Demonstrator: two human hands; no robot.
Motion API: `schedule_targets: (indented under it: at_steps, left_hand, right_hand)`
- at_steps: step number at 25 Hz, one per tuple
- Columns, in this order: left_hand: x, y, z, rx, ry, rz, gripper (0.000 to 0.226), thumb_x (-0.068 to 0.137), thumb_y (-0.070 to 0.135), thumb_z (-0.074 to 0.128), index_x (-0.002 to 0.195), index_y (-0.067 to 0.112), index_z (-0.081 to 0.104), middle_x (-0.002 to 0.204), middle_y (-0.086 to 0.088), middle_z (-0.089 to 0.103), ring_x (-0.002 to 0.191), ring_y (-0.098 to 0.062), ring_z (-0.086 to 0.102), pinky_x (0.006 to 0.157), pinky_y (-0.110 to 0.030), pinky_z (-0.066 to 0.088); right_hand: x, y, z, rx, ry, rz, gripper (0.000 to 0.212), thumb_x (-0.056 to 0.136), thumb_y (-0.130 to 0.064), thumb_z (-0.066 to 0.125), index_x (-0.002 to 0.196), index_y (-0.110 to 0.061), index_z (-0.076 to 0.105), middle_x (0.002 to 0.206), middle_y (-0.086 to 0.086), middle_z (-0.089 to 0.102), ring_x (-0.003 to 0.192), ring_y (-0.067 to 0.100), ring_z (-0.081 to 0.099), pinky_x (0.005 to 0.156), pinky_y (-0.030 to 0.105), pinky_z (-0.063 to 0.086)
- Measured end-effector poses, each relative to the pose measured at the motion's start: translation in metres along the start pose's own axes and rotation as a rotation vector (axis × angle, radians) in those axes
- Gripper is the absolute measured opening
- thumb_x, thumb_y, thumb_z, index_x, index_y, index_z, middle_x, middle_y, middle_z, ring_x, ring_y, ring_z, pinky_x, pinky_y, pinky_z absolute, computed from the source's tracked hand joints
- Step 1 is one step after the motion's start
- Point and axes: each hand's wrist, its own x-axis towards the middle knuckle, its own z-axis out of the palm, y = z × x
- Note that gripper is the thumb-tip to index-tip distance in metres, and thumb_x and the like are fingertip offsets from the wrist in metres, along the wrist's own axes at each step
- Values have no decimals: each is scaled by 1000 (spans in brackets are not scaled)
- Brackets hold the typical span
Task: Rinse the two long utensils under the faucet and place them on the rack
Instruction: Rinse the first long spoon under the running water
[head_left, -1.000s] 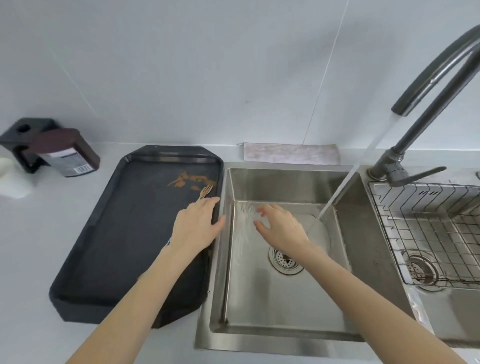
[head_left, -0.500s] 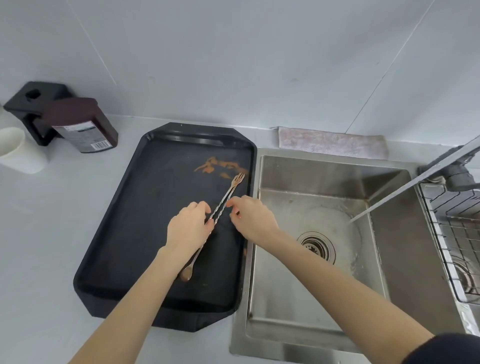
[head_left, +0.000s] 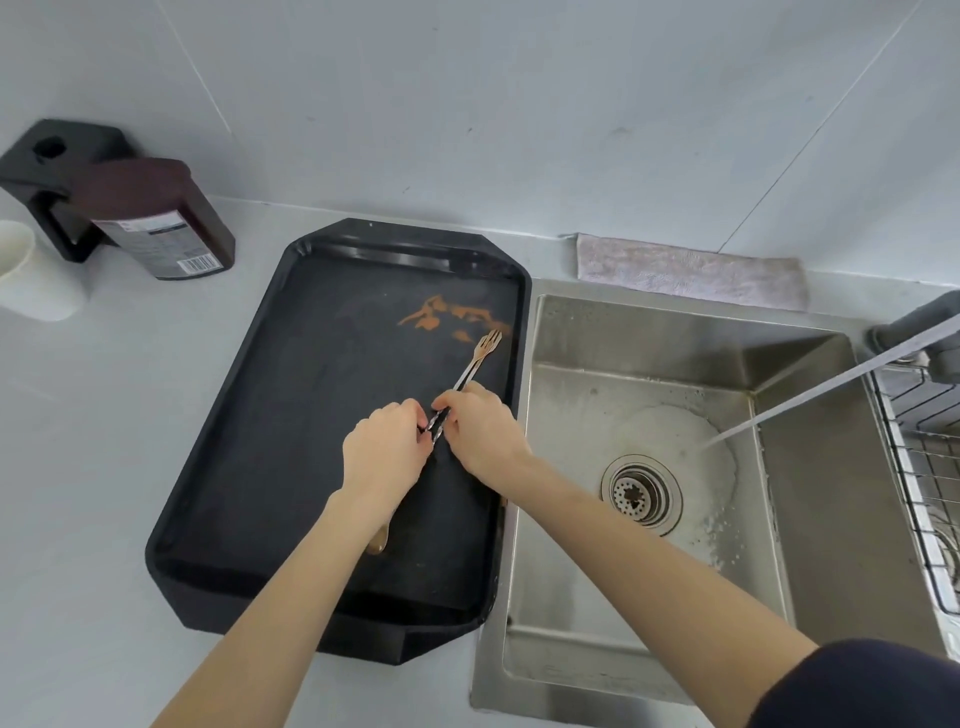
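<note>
Two long thin utensils lie together on the black tray (head_left: 249, 415): a fork (head_left: 480, 353) whose copper tines point toward the sink, and a spoon (head_left: 377, 540) whose copper bowl shows below my left wrist. My left hand (head_left: 384, 447) and my right hand (head_left: 480, 428) meet over their dark patterned handles, fingertips pinching them from both sides. The handles' middle is hidden under my fingers. At the right edge the faucet (head_left: 930, 322) pours a stream of water into the steel sink (head_left: 649, 332). A wire rack (head_left: 924, 467) sits just beyond the sink.
Orange-brown sauce smears (head_left: 441, 317) mark the tray near the fork tines. A dark bottle (head_left: 156, 223) lies against a black holder (head_left: 52, 166) at far left, beside a white cup (head_left: 31, 275). A folded cloth (head_left: 691, 273) lies behind the sink.
My right hand left the running water and crossed onto the tray. Both hands closed in on the utensil handles and now pinch them. The view swung left.
</note>
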Motion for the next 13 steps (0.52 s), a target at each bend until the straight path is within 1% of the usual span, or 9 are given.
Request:
schedule_targets:
  at_steps: [3, 5, 6, 8, 10, 11, 13]
  left_hand:
    - [-3, 0, 0, -14, 17, 3, 22, 91, 22, 48, 110, 15, 58, 109, -4, 67, 97, -27, 61, 73, -32, 46]
    - [-5, 2, -2, -29, 32, 8, 22, 91, 22, 47, 109, 15, 58, 108, -4, 67, 95, -26, 61, 70, -30, 43]
    - [-6, 3, -4, -43, 40, 8, 21, 91, 22, 48, 108, 15, 58, 107, -3, 67, 95, -26, 61, 70, -29, 42]
    - [-7, 6, -8, -79, 58, 14, 20, 90, 21, 49, 107, 16, 58, 105, -3, 67, 94, -24, 61, 72, -30, 44]
    - [-8, 11, -13, -116, 74, 35, 19, 89, 21, 51, 106, 17, 59, 103, -2, 68, 93, -23, 61, 76, -33, 48]
    - [-9, 14, -15, -133, 78, 46, 19, 89, 22, 52, 105, 17, 59, 102, -2, 68, 92, -23, 62, 77, -34, 49]
    - [-12, 20, -17, -179, 78, 67, 18, 88, 22, 54, 105, 16, 60, 101, -3, 68, 90, -21, 63, 77, -34, 51]
  right_hand:
    - [1, 1, 1, 72, 19, 23, 32, 93, -9, 46, 122, -10, 58, 124, 14, 55, 113, 29, 54, 96, 39, 49]
    - [0, 1, 1, 155, 47, 50, 28, 92, -11, 48, 117, -10, 61, 121, 12, 57, 108, 27, 58, 94, 35, 49]
    - [0, 0, 0, 213, 69, 68, 26, 91, -11, 49, 113, -10, 63, 118, 11, 60, 104, 25, 60, 91, 33, 48]
    - [-2, -1, -3, 349, 118, 110, 20, 90, -10, 51, 104, -10, 64, 109, 8, 65, 95, 18, 60, 84, 27, 47]
    - [-3, -1, -9, 502, 170, 154, 10, 88, -9, 54, 95, -12, 60, 96, 6, 64, 87, 13, 57, 79, 23, 45]
    - [-5, 0, -13, 585, 193, 175, 6, 87, -9, 56, 91, -14, 55, 92, 5, 62, 86, 14, 57, 80, 24, 47]
    - [-10, 4, -21, 758, 222, 224, 17, 85, -9, 60, 86, -17, 46, 90, 8, 62, 85, 18, 60, 84, 31, 53]
